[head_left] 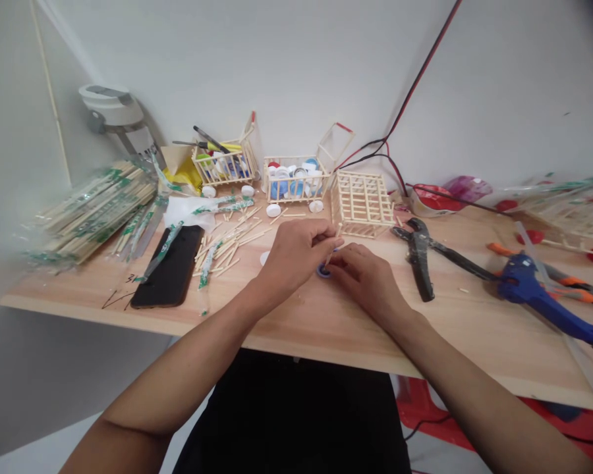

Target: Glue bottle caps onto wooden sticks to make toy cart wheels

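My left hand (304, 253) pinches a thin wooden stick (328, 259) between thumb and fingertips, its lower end at a blue bottle cap (322, 271). From the other side, my right hand (363, 270) rests low on the table with its fingers closed at the cap's edge. The fingers partly cover both the cap and the stick. A white disc (264, 258) lies left of my left wrist. Just beyond my hands stands a small basket of glued sticks (363, 204).
Two stick carts (225, 164) (296, 181) with bottle caps stand by the wall. Cut sticks (232, 243), a phone (170, 266) and wrapped chopsticks (99, 210) lie to the left. Cutting pliers (419, 257) and a blue glue gun (543, 293) lie to the right.
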`<state>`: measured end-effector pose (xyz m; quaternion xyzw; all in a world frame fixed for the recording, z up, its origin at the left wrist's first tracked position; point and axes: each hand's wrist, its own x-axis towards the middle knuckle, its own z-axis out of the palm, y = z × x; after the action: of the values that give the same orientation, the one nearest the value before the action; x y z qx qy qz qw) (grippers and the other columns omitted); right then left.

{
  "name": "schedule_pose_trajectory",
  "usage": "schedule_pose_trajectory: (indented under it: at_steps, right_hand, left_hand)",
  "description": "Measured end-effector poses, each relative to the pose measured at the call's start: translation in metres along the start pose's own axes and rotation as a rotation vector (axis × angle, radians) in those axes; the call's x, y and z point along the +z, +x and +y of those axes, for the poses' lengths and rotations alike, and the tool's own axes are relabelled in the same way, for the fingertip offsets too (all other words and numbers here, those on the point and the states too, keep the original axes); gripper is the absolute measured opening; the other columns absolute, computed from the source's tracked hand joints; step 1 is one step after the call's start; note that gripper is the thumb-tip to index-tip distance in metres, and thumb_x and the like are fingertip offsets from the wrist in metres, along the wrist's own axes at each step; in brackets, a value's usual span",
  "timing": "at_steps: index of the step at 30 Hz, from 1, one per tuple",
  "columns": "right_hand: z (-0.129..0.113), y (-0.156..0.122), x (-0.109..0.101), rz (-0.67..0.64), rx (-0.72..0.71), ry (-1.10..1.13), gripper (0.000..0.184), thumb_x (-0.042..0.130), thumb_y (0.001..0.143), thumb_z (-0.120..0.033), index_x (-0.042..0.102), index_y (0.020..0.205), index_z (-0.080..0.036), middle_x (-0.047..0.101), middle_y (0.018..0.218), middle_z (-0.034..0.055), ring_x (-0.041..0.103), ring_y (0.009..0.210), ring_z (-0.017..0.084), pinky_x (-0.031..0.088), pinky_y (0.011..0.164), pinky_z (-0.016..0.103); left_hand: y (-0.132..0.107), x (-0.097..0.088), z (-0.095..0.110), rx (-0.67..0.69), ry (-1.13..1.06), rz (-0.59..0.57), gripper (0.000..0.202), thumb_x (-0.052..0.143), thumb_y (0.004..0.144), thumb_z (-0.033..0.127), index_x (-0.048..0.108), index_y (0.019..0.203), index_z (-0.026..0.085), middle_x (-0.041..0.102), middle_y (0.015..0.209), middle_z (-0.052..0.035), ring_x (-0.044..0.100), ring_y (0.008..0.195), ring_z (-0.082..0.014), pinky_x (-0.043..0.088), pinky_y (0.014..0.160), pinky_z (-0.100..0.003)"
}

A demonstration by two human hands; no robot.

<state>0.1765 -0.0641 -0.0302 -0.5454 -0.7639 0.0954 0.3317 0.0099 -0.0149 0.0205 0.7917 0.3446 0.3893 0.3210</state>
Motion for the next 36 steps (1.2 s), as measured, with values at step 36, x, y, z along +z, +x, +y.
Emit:
schedule_pose_trajectory:
  at_steps: [36]
  right_hand:
    - [-0.0012,0.0003,0.0016,-0.01,0.008,0.012,0.009,0.056,0.089,-0.023,0.063,0.083,-0.022,0.065,0.085,0.0051,0.058,0.084,0.021,0.046,0.075,0.036]
  left_hand:
    - [-0.0012,0.0003,-0.0004,-0.012,-0.016,0.004,0.018,0.061,0.079,0.019,0.058,0.062,0.015,0.057,0.06,0.0024,0.05,0.062,-0.0109,0.038,0.061,-0.025]
